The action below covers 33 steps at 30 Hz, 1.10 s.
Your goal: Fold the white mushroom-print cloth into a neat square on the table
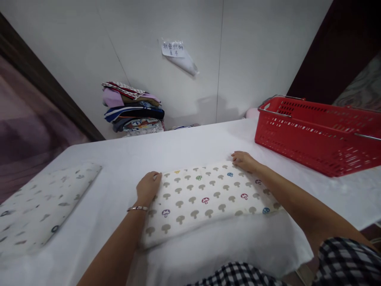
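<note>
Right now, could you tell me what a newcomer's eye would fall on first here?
The red plastic basket on the right stands out against the white table cover. Next comes the mushroom-print pillow in the middle, with the left hand at its left end and the right hand on its far right corner. A stack of folded clothes sits at the back, left of centre.

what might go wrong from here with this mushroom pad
The mushroom-print pad lies near the front edge of the table on a white sheet that overhangs it; with the left hand and right hand on it, both may slide off. A wide right elbow could nudge the red basket.
</note>
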Motion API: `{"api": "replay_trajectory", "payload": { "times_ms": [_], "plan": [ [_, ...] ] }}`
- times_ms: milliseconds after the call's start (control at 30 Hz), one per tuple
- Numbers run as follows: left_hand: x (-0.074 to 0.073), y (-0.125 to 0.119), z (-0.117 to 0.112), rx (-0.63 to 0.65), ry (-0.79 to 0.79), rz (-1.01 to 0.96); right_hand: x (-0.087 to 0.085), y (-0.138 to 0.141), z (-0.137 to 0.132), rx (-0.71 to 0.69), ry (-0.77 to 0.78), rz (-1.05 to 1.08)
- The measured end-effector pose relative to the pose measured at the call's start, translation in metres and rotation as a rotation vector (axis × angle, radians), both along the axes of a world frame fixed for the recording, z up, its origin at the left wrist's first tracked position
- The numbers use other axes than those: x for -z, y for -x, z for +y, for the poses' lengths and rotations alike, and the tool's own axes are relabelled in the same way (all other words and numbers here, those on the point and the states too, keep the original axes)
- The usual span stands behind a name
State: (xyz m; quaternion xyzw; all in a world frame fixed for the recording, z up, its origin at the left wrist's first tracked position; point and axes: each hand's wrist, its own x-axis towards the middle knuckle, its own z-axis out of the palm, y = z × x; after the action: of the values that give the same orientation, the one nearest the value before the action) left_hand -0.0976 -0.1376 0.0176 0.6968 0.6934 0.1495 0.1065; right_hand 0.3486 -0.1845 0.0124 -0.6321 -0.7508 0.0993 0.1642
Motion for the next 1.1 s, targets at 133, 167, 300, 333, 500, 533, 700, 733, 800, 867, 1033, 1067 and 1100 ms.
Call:
{"api": "replay_trajectory", "payload": {
  "times_ms": [133, 167, 300, 333, 500, 533, 700, 733, 800, 867, 1033, 1067, 1100],
  "plan": [
    [0.0, 0.0, 0.0, -0.01, 0.003, -0.008, 0.003, 0.0, 0.0, 0.036, -0.031, 0.037],
    [0.0, 0.0, 0.0, -0.011, 0.001, -0.008, 0.005, -0.001, 0.001, 0.067, -0.046, 0.054],
    [0.002, 0.001, 0.001, 0.002, -0.004, -0.006, 0.013, -0.004, 0.006, 0.199, 0.038, 0.081],
    [0.002, 0.001, 0.001, 0.005, -0.005, -0.006, 0.015, -0.004, 0.006, 0.209, 0.067, 0.076],
    [0.003, 0.001, 0.001, 0.004, -0.014, -0.007, 0.01, -0.001, 0.005, 0.155, 0.073, -0.007],
    [0.002, 0.001, 0.0, 0.005, -0.014, -0.009, 0.007, -0.001, 0.004, 0.142, 0.074, -0.037],
    [0.002, 0.001, 0.001, -0.003, -0.002, -0.022, -0.001, -0.02, -0.008, 0.234, 0.062, -0.03],
    [0.002, 0.001, 0.001, -0.004, -0.001, -0.023, 0.0, -0.027, -0.011, 0.271, 0.055, 0.0],
    [0.001, 0.001, 0.001, -0.004, 0.002, -0.024, 0.002, -0.04, -0.017, 0.348, 0.053, 0.056],
    [0.002, 0.002, 0.002, -0.005, 0.005, -0.026, 0.004, -0.05, -0.022, 0.425, 0.07, 0.094],
    [0.003, 0.004, 0.003, 0.002, 0.001, -0.023, 0.008, -0.058, -0.027, 0.515, 0.149, 0.101],
    [0.003, 0.004, 0.003, 0.005, -0.002, -0.023, 0.009, -0.057, -0.026, 0.522, 0.162, 0.097],
    [0.003, 0.004, 0.003, 0.007, -0.001, -0.021, 0.01, -0.057, -0.025, 0.527, 0.17, 0.095]
  ]
}}
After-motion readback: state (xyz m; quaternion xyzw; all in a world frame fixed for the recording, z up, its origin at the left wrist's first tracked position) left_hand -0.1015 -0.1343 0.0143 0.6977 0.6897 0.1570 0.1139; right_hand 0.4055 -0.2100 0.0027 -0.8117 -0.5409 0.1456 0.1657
